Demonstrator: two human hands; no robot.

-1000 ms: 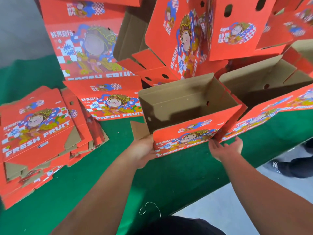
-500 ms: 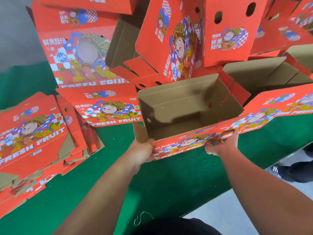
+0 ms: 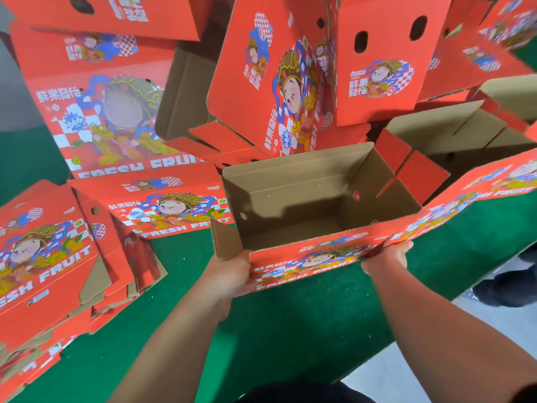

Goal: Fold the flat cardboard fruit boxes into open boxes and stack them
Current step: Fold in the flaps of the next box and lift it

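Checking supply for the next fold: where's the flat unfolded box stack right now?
Head view, far left: the flat box stack lies on the green table, left of the left hand and the open box.

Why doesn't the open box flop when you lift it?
The open box is probably stiff: its walls stand straight. Likely light too, since it looks empty. Its loose side flap may wobble while the left hand and right hand hold it.

Green table [image 3: 290,330] w/ flat boxes [image 3: 52,263] left, folded boxes [image 3: 453,135] behind.

open box [image 3: 305,205]: corrugated cardboard, showing matt brown inside, glossy red print outside; table cover [image 3: 290,330] looking like green felt-type cloth.
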